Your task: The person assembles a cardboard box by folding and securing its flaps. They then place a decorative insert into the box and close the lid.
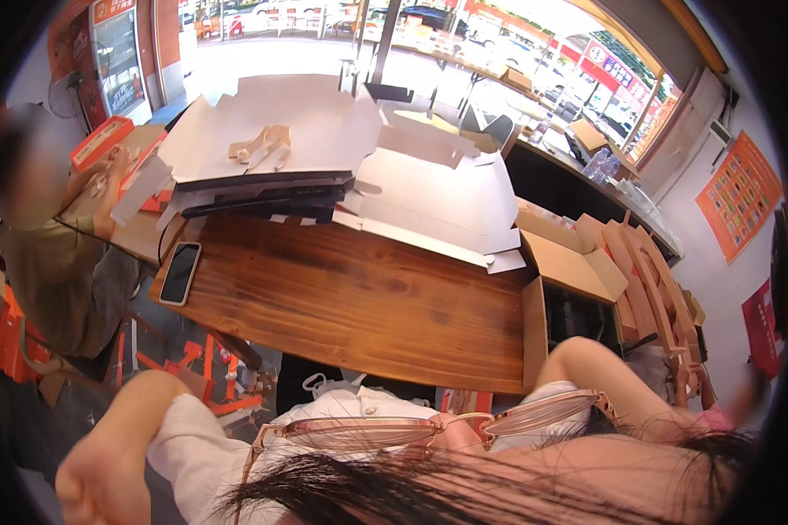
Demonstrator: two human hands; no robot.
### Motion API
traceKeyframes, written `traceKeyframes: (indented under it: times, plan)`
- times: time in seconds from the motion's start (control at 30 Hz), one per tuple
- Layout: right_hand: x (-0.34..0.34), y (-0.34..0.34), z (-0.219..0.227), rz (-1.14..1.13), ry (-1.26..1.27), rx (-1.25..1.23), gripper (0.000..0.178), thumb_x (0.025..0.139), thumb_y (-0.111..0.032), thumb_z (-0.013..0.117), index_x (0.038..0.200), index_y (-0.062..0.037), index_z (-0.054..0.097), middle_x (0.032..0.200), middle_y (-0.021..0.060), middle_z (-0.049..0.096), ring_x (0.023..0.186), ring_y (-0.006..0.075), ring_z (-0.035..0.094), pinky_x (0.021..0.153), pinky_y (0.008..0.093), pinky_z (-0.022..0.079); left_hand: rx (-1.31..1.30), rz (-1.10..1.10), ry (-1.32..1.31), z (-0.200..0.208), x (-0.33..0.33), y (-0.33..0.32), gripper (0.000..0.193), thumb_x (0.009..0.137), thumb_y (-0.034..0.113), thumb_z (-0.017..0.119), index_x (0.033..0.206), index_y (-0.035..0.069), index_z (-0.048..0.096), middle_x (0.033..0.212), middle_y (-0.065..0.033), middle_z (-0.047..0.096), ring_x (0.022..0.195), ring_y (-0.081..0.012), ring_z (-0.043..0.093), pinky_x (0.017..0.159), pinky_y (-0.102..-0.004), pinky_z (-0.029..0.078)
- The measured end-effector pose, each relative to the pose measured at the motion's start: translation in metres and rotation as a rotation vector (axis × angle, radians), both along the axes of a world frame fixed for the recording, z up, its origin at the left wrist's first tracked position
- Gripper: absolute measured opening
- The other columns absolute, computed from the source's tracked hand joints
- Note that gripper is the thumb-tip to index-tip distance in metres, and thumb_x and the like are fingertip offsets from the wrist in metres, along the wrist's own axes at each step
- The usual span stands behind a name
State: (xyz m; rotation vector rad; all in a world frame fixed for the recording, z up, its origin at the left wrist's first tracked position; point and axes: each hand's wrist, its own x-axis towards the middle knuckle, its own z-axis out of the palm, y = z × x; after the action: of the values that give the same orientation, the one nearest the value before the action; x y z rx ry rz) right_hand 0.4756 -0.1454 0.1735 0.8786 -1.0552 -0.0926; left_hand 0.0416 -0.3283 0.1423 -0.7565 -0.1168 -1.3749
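An open cardboard box point(533, 343) at the wooden table's point(368, 302) right end is probably light, best held by its stiff walls, not its bendable flaps; the left hand's point(101, 481) grip cannot be told, the right hand being out of view.

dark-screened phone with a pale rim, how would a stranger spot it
Find the brown wooden table in the middle of the view. At its left end, nearer than the unfolded white cardboard, lies the dark-screened, pale-rimmed phone. It alone there is small, with rounded corners and a black face.
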Motion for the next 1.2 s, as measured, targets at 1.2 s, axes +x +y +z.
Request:
traceKeyframes:
  times: [1.2]
  plan:
    - [-0.117,0.239,-0.125,0.03,-0.558,-1.581,0.045,0.098,-0.023,0.047,0.058,-0.0047,0.045,0.05,-0.0009,0.04,0.046,0.0054,0.031,0.045,0.0218,0.022,-1.939,-0.024,-0.535,-0.253,0.102,0.319,0.051,0.079,0.021,0.072,0.123,0.007,0.052,0.118,-0.0132,0.05,0.11,-0.0307,0.047,0.093,-0.0417,0.039]
